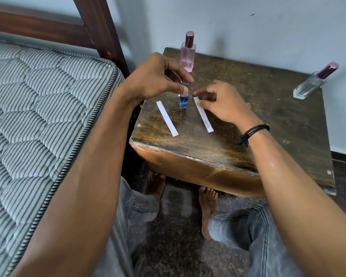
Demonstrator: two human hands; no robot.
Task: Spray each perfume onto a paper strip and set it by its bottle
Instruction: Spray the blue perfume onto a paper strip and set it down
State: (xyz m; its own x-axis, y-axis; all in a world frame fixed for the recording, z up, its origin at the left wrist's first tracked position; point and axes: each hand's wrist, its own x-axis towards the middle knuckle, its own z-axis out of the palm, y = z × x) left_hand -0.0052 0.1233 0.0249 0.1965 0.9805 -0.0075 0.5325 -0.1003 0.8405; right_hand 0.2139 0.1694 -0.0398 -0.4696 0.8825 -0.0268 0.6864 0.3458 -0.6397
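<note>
Blue liquid marks the blue bottle (183,101) you are working on. It stands upright near the front left of the wooden table (238,140). Your left hand (158,76) comes over it from above, thumb and forefinger curled and pinched on its clear top.

Just to its right the right strip (203,114) lies on the wood. Its long axis runs from a far end beside the bottle's shoulder back toward you and slightly rightward. Your right hand (225,103) is the nearer one to it, with forefinger and thumb bent together and pinching that far end. Whether the end has left the wood is not clear. The left strip (167,118) lies roughly parallel on the bottle's other side, untouched.

The next move, as I judge it, turns on the nozzle sitting above and to the left of the paper's far end. You would raise that end toward the bottle rather than shift the bottle.

The pink bottle (187,53) stands behind your left hand, and the clear bottle (313,83) is well apart at the far right.
</note>
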